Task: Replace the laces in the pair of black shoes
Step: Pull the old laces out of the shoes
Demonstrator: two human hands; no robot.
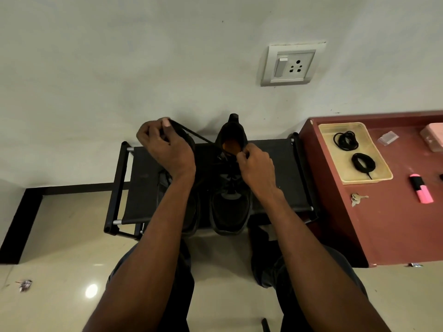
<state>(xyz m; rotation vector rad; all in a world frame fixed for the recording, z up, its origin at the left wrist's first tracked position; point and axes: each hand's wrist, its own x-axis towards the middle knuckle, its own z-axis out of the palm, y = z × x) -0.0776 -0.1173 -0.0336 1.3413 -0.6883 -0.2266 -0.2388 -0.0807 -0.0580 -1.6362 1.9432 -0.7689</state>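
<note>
Left hand (165,149) pulls lace (191,134) taut; right hand (255,164) pinches shoe (230,207) — steadying.

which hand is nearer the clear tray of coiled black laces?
Right. The right hand is at the black shoe, left of the tray; the left hand pulls a lace farther left.

Shoe (230,207): black, orange insole. Lace (191,133): black. Rack (282,164): black fabric, silver joints. Table (383,224), at 3 o'clock: reddish-brown. Tray (383,174): translucent yellow, holding black coiled laces (345,140). Highlighter (422,191): pink and black. Wall socket (291,65): white.
</note>
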